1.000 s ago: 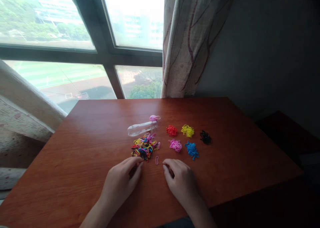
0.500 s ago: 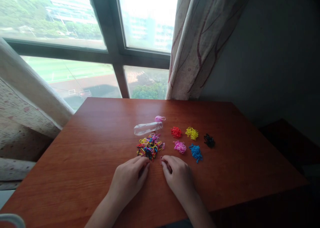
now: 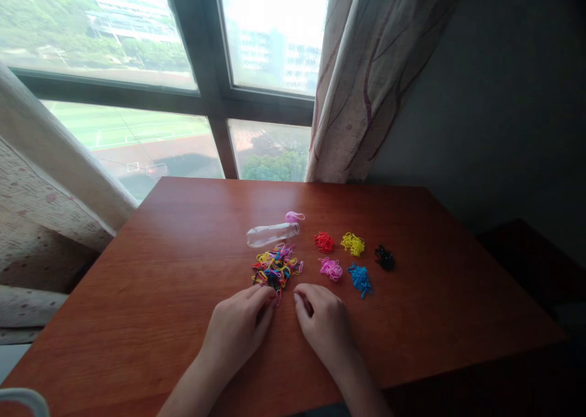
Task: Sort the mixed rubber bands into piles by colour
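Observation:
My left hand [image 3: 238, 330] lies on the wooden table [image 3: 160, 270], fingers stretched flat and together, tips touching the near edge of a mixed pile of coloured rubber bands [image 3: 276, 266]. Next to it my right hand [image 3: 323, 322] rests with its fingers curled under, and what they cover is hidden. Beyond the right hand lie small sorted heaps: pink [image 3: 331, 268], blue [image 3: 361, 278], red [image 3: 324, 242], yellow [image 3: 353, 243] and black [image 3: 385, 257].
A clear plastic bottle [image 3: 271, 234] lies on its side behind the mixed pile, its pink cap [image 3: 294, 217] beside the mouth. A window and patterned curtain [image 3: 366, 81] stand behind the table. A white curved object [image 3: 22, 398] shows at the bottom left corner.
Both hands slid forward towards the mixed pile. The single pink band that lay between them is no longer visible near my right fingertips. The camera shifted slightly left.

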`<action>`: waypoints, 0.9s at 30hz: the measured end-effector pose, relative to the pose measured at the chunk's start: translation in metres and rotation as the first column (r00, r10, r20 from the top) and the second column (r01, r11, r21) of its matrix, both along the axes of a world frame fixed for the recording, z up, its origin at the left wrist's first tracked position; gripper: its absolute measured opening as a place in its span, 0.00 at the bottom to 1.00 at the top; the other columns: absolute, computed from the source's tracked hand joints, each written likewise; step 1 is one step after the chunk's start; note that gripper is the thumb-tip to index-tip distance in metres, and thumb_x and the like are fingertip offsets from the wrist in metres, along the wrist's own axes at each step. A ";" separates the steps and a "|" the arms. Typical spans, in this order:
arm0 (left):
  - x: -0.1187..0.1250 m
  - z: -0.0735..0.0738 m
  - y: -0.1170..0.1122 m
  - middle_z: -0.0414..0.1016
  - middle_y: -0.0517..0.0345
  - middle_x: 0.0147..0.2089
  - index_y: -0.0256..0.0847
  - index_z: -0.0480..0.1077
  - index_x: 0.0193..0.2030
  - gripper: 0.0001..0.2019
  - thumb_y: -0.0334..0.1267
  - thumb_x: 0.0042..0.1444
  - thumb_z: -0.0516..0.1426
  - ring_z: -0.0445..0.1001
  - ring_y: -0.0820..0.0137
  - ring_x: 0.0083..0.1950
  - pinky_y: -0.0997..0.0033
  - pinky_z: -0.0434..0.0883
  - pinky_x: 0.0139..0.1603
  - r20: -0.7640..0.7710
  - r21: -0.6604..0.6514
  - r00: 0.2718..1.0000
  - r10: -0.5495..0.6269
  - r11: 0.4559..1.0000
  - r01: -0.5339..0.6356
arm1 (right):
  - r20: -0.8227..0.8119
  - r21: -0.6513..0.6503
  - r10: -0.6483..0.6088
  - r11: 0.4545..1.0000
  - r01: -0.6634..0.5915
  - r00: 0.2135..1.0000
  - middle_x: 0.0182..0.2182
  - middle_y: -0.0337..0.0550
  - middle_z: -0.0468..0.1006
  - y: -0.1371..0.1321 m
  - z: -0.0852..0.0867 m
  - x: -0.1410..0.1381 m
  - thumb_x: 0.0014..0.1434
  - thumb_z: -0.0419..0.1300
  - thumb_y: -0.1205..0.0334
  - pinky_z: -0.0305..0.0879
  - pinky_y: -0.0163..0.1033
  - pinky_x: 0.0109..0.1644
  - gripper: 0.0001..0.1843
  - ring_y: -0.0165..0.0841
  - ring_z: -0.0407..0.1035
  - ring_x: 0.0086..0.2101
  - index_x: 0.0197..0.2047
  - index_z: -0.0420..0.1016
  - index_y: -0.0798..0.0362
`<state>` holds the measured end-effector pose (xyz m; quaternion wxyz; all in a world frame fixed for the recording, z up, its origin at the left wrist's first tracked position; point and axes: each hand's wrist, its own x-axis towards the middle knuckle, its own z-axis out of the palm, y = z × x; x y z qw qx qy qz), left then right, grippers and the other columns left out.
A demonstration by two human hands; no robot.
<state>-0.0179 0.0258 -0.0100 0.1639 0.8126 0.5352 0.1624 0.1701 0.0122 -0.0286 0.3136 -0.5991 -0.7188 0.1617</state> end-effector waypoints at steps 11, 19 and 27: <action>0.006 0.006 -0.003 0.78 0.60 0.35 0.45 0.70 0.36 0.06 0.42 0.61 0.55 0.75 0.68 0.33 0.72 0.63 0.32 -0.075 0.010 0.997 0.034 0.999 -0.034 | 0.032 0.010 0.010 1.000 -0.010 0.999 0.29 0.38 0.77 0.000 0.000 0.000 0.62 0.55 0.69 0.58 0.34 0.37 0.08 0.32 0.71 0.31 0.37 0.75 0.50; 0.005 0.003 -0.002 0.79 0.59 0.37 0.45 0.70 0.38 0.08 0.39 0.65 0.50 0.77 0.67 0.37 0.71 0.66 0.35 -0.057 0.027 0.998 0.015 1.000 -0.013 | 0.042 0.007 0.012 1.000 -0.012 0.999 0.28 0.38 0.77 0.000 0.002 0.000 0.62 0.55 0.70 0.57 0.34 0.36 0.09 0.32 0.70 0.31 0.36 0.75 0.50; 0.001 -0.004 -0.002 0.81 0.60 0.39 0.46 0.71 0.40 0.07 0.38 0.64 0.52 0.80 0.66 0.38 0.71 0.67 0.33 -0.048 0.088 0.989 0.139 0.987 -0.134 | 0.074 -0.014 0.007 1.000 -0.006 0.997 0.28 0.37 0.76 0.000 0.004 -0.003 0.61 0.56 0.71 0.55 0.34 0.36 0.08 0.32 0.70 0.31 0.35 0.74 0.49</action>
